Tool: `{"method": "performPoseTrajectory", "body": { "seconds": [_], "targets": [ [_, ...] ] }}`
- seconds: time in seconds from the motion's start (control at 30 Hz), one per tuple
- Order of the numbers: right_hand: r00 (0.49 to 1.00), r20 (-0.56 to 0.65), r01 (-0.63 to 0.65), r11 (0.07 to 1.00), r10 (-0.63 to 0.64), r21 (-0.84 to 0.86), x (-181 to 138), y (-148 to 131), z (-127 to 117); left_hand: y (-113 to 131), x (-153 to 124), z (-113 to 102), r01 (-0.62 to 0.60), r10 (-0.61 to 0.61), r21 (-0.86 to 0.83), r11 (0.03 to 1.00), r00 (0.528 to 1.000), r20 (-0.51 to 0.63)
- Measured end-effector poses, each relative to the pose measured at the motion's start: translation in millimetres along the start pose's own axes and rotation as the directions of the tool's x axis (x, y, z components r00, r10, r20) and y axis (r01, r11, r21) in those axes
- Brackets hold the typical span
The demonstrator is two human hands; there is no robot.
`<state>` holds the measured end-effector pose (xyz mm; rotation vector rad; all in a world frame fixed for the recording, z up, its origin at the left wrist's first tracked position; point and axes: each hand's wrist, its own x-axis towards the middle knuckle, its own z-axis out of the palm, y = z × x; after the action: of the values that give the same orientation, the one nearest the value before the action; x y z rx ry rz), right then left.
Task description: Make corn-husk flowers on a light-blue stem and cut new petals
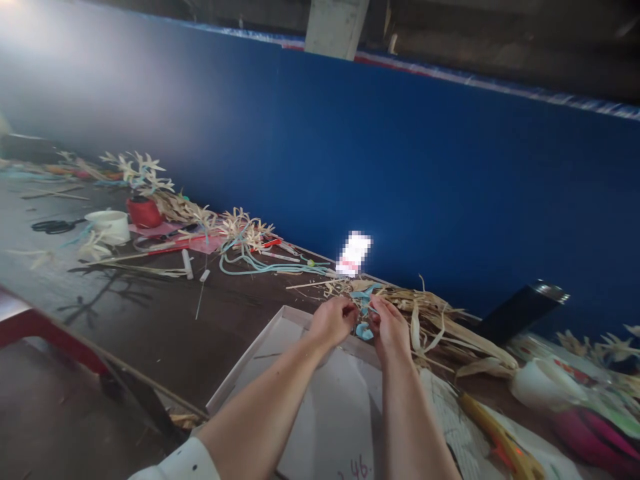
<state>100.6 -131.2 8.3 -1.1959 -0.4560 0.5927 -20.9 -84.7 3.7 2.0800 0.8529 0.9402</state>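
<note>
Over the far edge of a shallow white box lid (295,319), my left hand (333,321) is closed with its fingertips curled together. Close on its right, my right hand (392,327) is pinched shut, thumb and forefinger facing the left hand. What either hand holds is too small to make out. Light blue pieces (364,331) show between and just below the fingertips. Dried corn husks (450,320) lie in a heap right beside my right hand. A thin stick (314,285) lies beyond my left hand.
Pale husk flowers (245,230), blue cord (260,268), a red thread spool (144,212), a white cup (111,227) and black scissors (59,227) lie to the left. A glue gun (495,433) and a dark bottle (515,310) are at right. A blue wall (400,173) borders the table.
</note>
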Motion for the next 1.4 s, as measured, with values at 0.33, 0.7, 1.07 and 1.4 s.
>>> {"method": "performPoseTrajectory", "body": {
  "seconds": [0.33,0.7,1.07,1.4],
  "targets": [
    [0.997,0.035,0.071,0.986,-0.066,-0.152,5,13,-4,2,0,-3,0.111,-0.107,0.098,0.989,0.993,-0.053],
    [0.949,0.117,0.305,0.755,-0.294,-0.58,5,13,-7,-3,-2,0,0.171,-0.139,0.21,0.963,0.978,-0.156],
    [0.903,-0.389,-0.325,0.298,-0.185,-0.897,13,-23,-50,-5,-2,3,0.142,-0.105,0.244,0.959,0.982,-0.157],
    [0.908,-0.413,-0.4,0.148,-0.074,-0.905,14,-27,-60,-3,-3,2,0.139,-0.118,0.189,0.972,0.986,-0.117]
  ]
}}
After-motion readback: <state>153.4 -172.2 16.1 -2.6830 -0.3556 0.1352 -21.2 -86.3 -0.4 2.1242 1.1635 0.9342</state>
